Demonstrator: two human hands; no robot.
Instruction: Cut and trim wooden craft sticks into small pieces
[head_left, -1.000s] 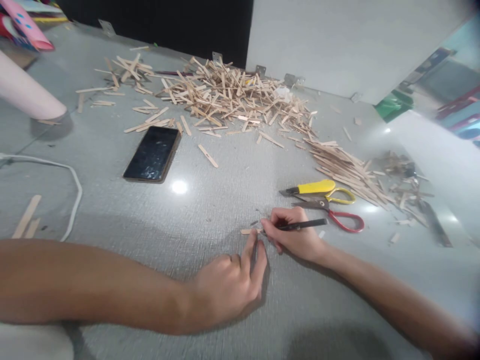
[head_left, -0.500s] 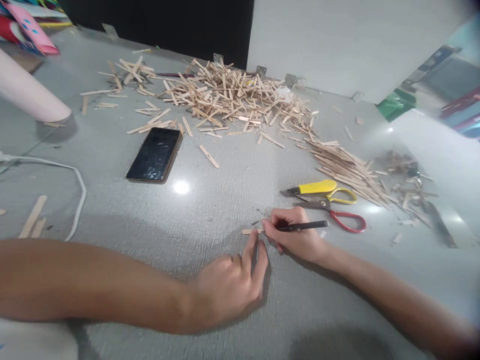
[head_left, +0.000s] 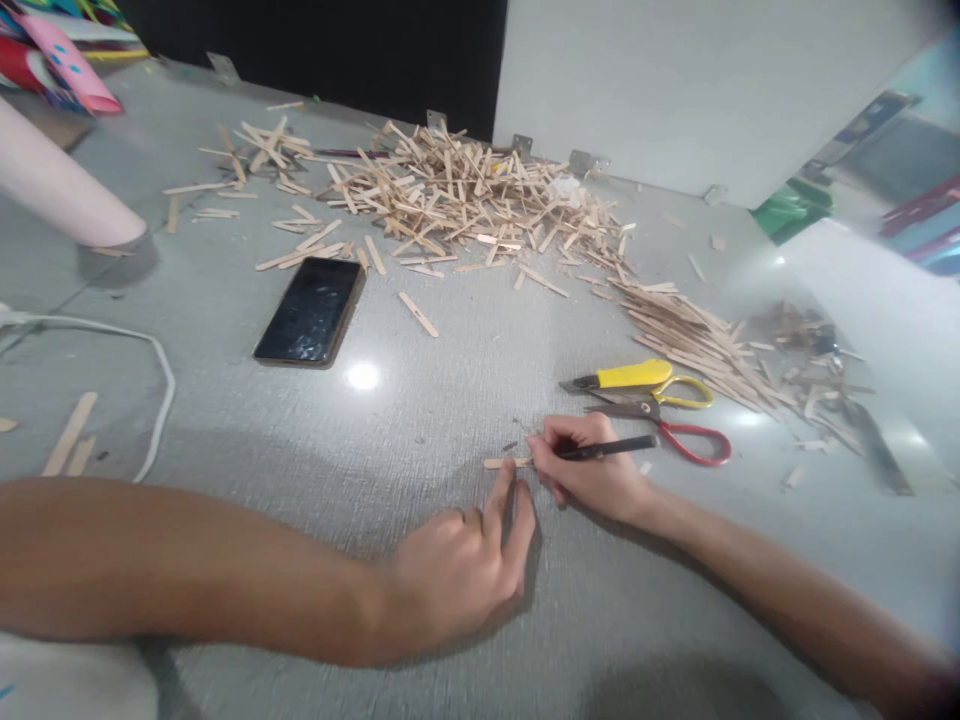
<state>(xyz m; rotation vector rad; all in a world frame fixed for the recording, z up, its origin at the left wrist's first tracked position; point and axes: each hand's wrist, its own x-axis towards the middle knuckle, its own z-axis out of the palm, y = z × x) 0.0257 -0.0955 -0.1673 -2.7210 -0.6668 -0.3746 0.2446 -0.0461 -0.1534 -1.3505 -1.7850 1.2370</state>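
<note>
One short wooden stick, flat on the tabletop toward its near edge, long axis left-right. Left hand: loosely curled, fingertip pinning the stick. Right hand: clenched on a black pen, tip pointing left at the stick's right end.

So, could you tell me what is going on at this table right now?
A person is working on a small wooden stick lying on the grey table. The left hand pins it down with its fingertips, while the right hand holds a thin black tool with its tip at the stick. Two pairs of scissors lie just beyond, a phone to the left, and a big pile of sticks further back.
</note>
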